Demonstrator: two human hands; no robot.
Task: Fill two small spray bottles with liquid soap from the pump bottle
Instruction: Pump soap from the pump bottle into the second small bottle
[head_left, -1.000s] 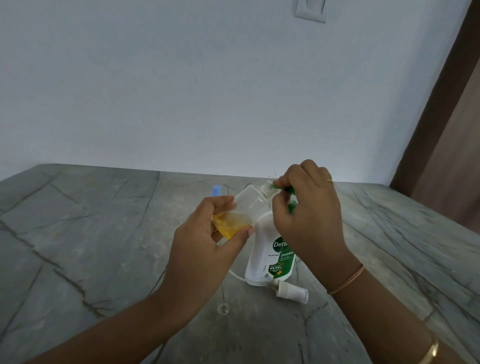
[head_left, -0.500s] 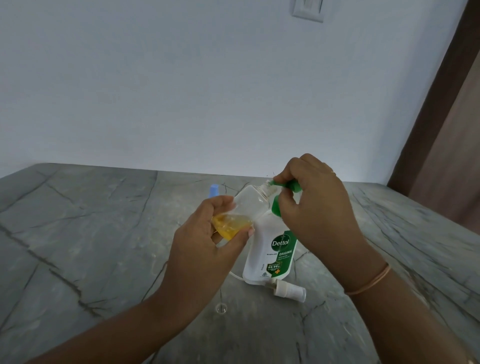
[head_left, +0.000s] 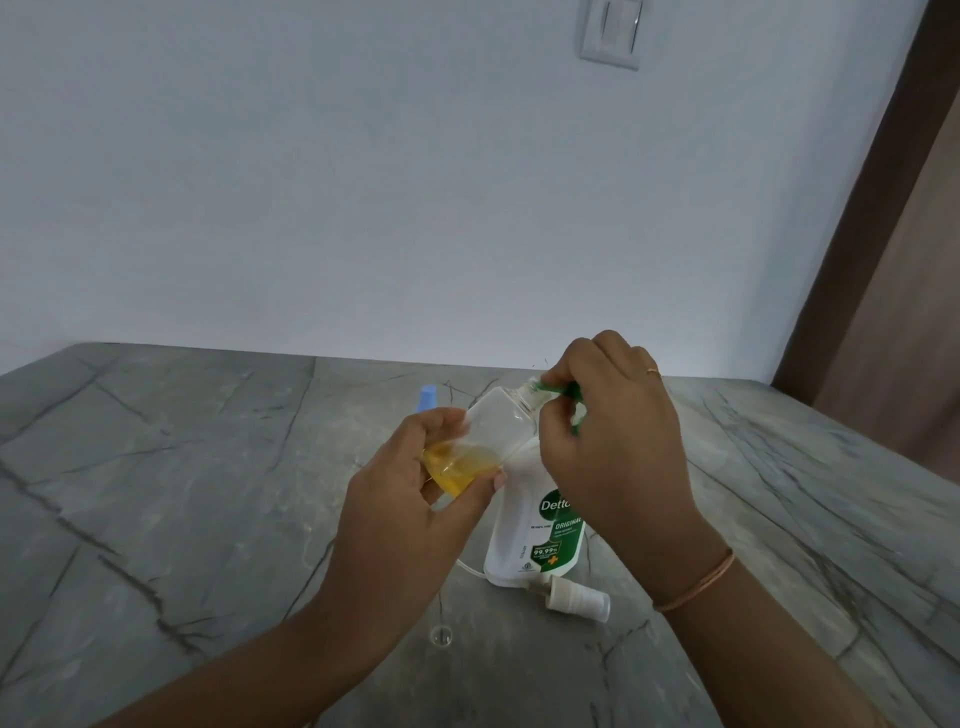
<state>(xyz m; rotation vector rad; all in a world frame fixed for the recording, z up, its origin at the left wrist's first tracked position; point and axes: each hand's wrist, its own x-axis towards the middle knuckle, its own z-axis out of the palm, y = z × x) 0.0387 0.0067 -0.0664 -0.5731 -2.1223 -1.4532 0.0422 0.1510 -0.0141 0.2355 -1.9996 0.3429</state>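
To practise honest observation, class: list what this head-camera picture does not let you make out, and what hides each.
All head view.
1. Blue-capped item behind the left hand: that hand hides its body.
2. Whether soap is flowing: the right hand covers the green pump head at the mouth of the small bottle.
3. Pump bottle label: right hand covers part; fine print too small.
4. Small clear object on the table: too small to identify.

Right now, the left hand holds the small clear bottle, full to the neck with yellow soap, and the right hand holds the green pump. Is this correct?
Not quite. The head view shows the small clear bottle in the left hand only partly filled: yellow soap sits in its lower end. The right hand does hold the green pump.
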